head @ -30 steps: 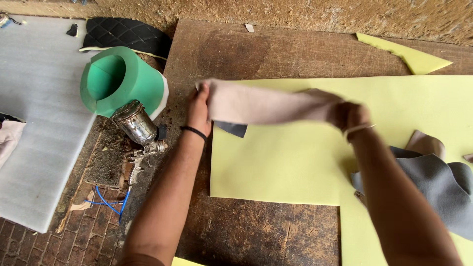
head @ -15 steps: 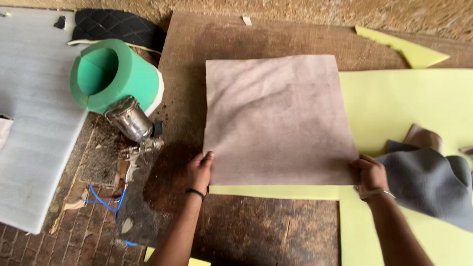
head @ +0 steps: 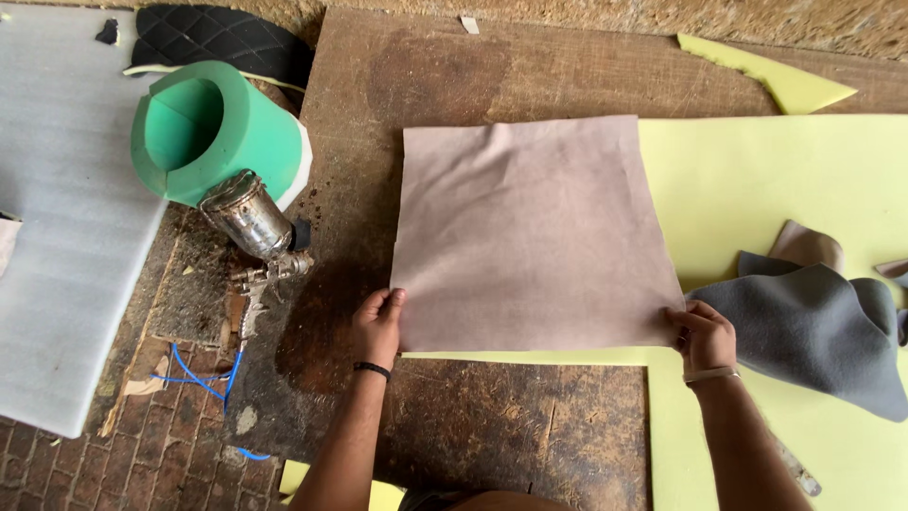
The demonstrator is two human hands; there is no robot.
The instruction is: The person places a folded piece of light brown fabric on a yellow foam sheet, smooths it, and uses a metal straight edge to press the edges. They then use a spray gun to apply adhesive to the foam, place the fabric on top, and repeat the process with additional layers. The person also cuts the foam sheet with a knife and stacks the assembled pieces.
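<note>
Both hands pin pinkish sheet (head: 530, 237) flat; yellow foam (head: 776, 189) seemingly beneath.

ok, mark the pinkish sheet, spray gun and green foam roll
pinkish sheet (head: 530, 237), head view, centre of its face
spray gun (head: 248, 216), head view, metal cup
green foam roll (head: 255, 142), head view, outer wall

Square pinkish-tan leather sheet (head: 530, 237), suede side up, spread flat, lightly creased, lying across brown board and yellow foam, near corners pinched.
</note>
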